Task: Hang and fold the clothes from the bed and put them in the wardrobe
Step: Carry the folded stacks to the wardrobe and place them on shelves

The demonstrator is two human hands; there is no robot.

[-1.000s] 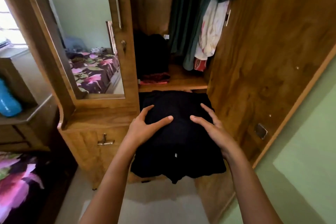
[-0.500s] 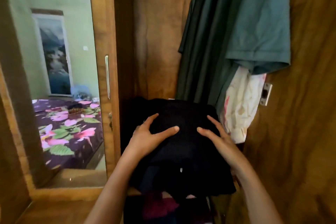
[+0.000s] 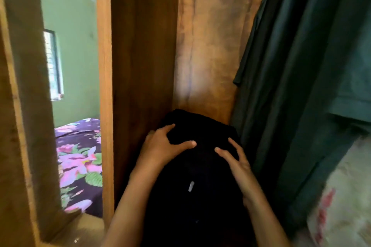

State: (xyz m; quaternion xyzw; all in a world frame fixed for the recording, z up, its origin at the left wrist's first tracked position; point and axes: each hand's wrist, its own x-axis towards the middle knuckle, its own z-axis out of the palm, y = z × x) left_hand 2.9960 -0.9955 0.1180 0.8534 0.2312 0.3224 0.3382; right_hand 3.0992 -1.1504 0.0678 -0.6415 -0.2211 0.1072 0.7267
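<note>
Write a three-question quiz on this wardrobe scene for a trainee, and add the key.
1. True or false: the folded black cloth garment is dangling from a hanger.
2. What hangs just to its right? A) a long dark green cloth garment B) a yellow raincoat C) a striped blue towel
3. Fill in: ___ of the person's hands touch the black garment.

Key
1. False. It is folded and sits inside the brown wooden wardrobe.
2. A
3. Both: the left hand and the right hand rest on top of it, fingers spread.
</note>
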